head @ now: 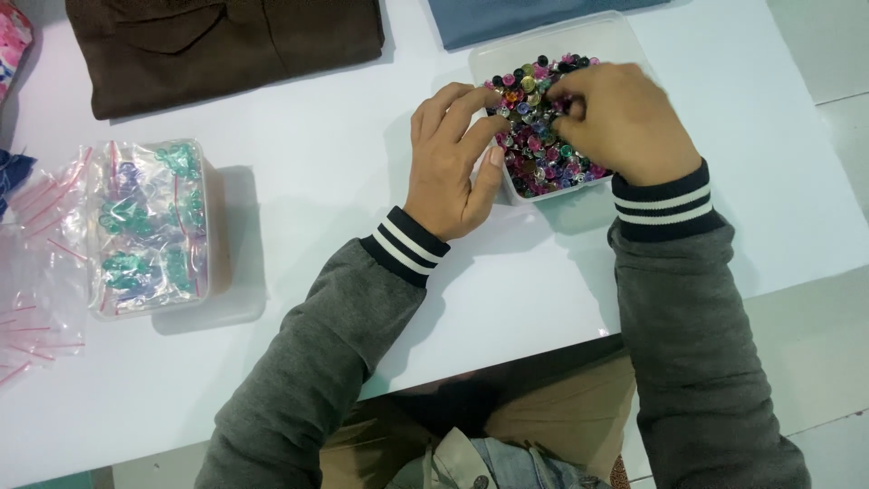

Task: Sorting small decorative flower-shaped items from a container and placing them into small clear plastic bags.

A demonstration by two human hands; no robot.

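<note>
Our right hand [625, 118] pinches among small, hard, slippery beads [543, 136] in the clear tub [625, 41] far right on the bench [317, 181]; left hand [453, 163] rests open at its rim. Best taken singly, fingertip pinch.

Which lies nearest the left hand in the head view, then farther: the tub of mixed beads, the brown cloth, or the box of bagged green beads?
From the left hand:
1. Tub of mixed beads, touching its fingertips, right.
2. Brown cloth, upper left.
3. Box of bagged green beads, far left.
</note>
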